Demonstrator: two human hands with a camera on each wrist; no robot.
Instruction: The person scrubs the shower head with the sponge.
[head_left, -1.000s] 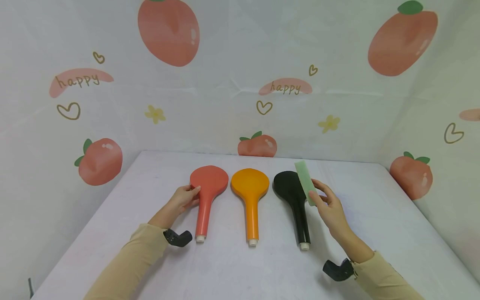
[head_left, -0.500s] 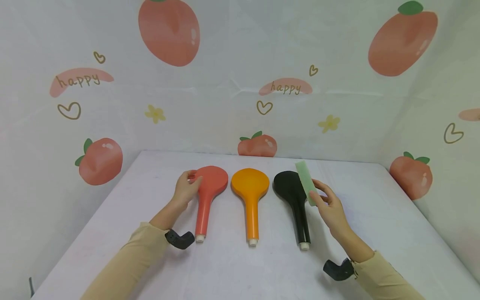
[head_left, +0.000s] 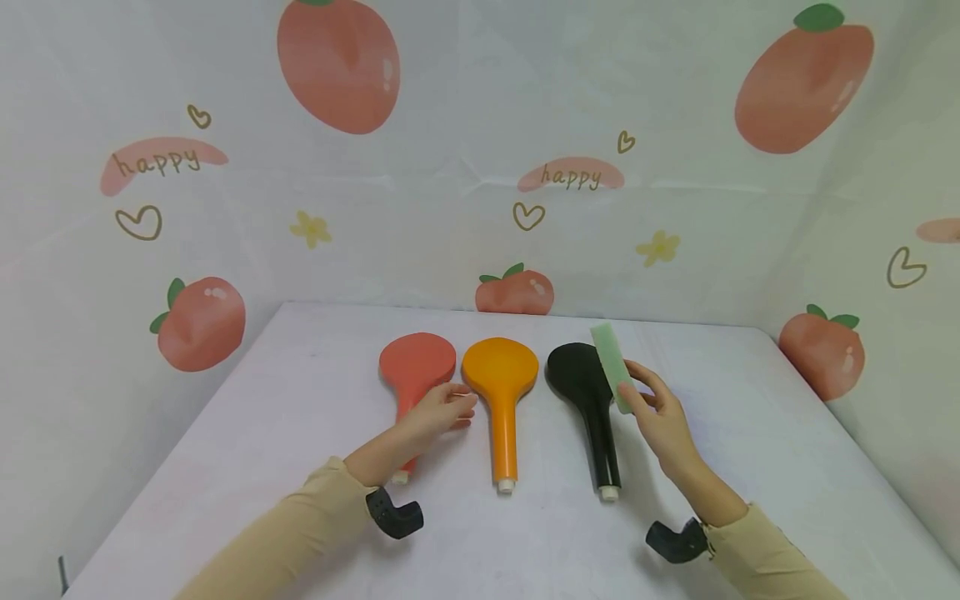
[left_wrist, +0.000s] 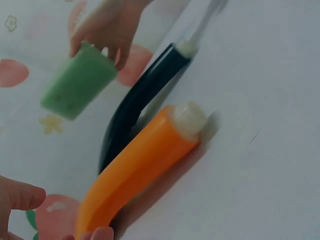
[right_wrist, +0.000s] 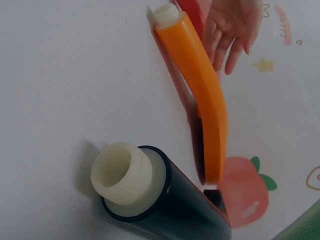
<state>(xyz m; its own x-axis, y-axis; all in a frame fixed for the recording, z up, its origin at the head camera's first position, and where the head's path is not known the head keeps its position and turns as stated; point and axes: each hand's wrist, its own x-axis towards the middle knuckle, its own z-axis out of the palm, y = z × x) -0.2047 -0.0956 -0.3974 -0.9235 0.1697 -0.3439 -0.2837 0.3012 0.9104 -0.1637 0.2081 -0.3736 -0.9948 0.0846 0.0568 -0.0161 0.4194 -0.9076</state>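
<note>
Three handheld shower heads lie in a row, handles with pale connector ends pointing toward me: a red one point(head_left: 417, 358), an orange one point(head_left: 501, 367) and a black one point(head_left: 576, 371). Over the red handle reaches my left hand point(head_left: 441, 410), fingers extended and near the left side of the orange neck; whether they touch it I cannot tell. It partly hides the red handle. My right hand point(head_left: 663, 421) pinches a light green sponge point(head_left: 611, 362), held tilted beside the black head and covering its right edge. In the left wrist view the sponge point(left_wrist: 79, 82) looks like a thick block.
A white cloth covers the table point(head_left: 555, 550). Behind it and at both sides hangs a white curtain point(head_left: 450, 233) printed with peaches. A black wrist camera point(head_left: 395, 514) sits below the left wrist, another camera point(head_left: 675, 542) below the right.
My left hand has left the red shower head's left rim and swung right across its handle toward the orange one. The right hand with the sponge has hardly moved.
</note>
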